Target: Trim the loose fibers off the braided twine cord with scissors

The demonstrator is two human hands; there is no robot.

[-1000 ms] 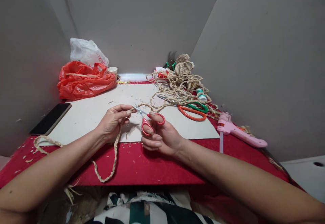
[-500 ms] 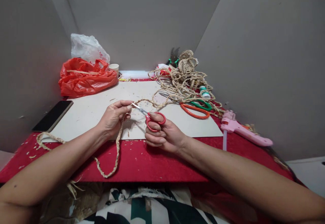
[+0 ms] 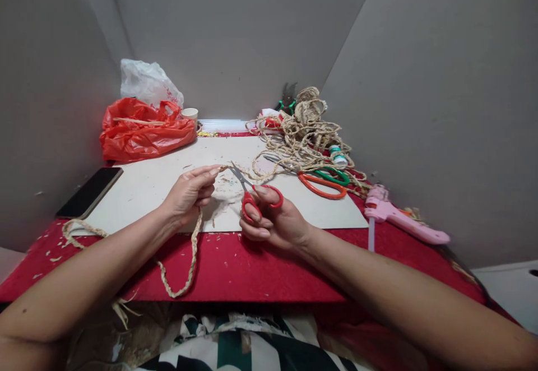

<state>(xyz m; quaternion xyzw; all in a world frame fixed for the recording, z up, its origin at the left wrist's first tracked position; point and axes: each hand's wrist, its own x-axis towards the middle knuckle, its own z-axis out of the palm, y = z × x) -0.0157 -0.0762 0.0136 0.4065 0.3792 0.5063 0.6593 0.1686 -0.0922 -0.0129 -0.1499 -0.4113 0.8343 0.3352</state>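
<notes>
A braided straw rope (image 3: 194, 253) is pinched between the thumb and fingers of my left hand (image 3: 191, 191). One stretch of it hangs below that hand over the table's front, and another runs right toward the rope pile. My right hand (image 3: 273, 219) grips small red-handled scissors (image 3: 252, 194) by their loops. Their blades are parted and lie at the rope, just right of my left fingertips. Whether the rope is between the blades is hard to make out.
A tangled rope pile (image 3: 309, 130) lies at the back right, near orange- and green-handled scissors (image 3: 323, 186). A pink glue gun (image 3: 390, 214) rests on the right. At left are a phone (image 3: 90, 191) and a red plastic bag (image 3: 147, 138). A white board (image 3: 332, 214) covers the red cloth (image 3: 235, 270).
The scissors have moved slightly right along the rope, away from my left fingertips, and their blades and handles have spread wider. My left hand keeps its hold on the rope.
</notes>
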